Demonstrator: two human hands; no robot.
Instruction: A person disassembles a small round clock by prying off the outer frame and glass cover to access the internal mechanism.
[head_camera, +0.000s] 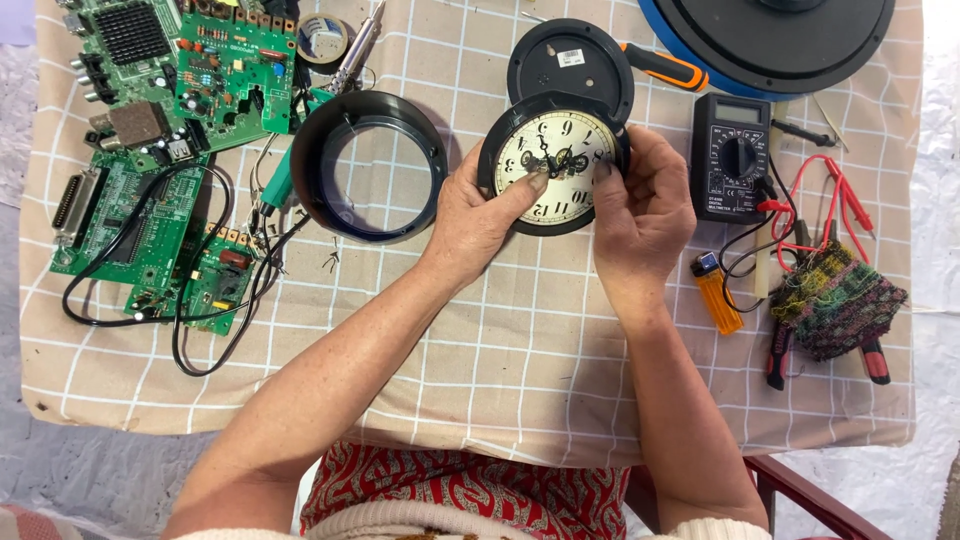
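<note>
Gripping one clock (553, 172) at its rim, left hand (478, 222) fingertip on dial, right hand (640, 215) closed round edge; bare cloth (520, 340) below; one ring (369, 167) beside.

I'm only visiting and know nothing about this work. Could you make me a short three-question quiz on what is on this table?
1. True or false: both hands hold the round clock face.
2. Which thing lies nearest the right hand? A) green circuit boards B) black multimeter C) roll of tape
3. What colour is the lighter beside the multimeter?

Key
1. True: the left hand has a finger on the dial and the right hand grips the rim.
2. B
3. Orange
</note>
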